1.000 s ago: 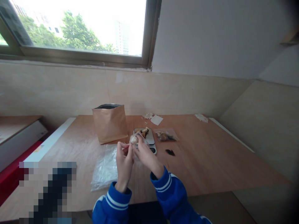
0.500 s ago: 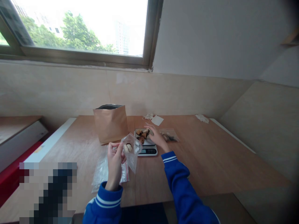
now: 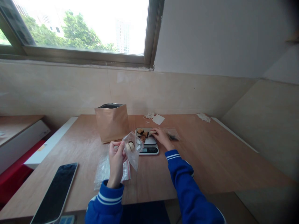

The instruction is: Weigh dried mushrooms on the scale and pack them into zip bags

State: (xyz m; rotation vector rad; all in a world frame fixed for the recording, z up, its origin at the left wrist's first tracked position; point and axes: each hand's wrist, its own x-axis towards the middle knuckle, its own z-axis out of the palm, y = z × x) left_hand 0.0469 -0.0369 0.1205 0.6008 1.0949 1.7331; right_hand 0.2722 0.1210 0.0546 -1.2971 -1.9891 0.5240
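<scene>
My left hand (image 3: 116,157) pinches a small clear zip bag (image 3: 134,159) by its left side, held up in front of the scale. Inside the bag sits a pale piece with a dark edge (image 3: 130,146), like dried mushroom. Over the right part of the white digital kitchen scale (image 3: 149,151), my right hand (image 3: 161,136) has its fingers closed on what looks like a small dried mushroom piece, mostly hidden by the fingertips. Several brown and tan dried mushroom pieces (image 3: 143,134) lie on the left of the scale's plate.
A brown stand-up pouch (image 3: 112,124) stands open behind the left hand. Flat clear zip bags (image 3: 101,174) lie under that wrist. Another clear bag with dark contents (image 3: 173,136) is right of the scale. A phone (image 3: 56,193), white paper (image 3: 158,119) and crumpled tissue (image 3: 203,117) lie on the table.
My right hand has drawn back slightly to the right, its fingers closing, and a pale piece beside them no longer shows on the plate. The left hand still holds the bag.
</scene>
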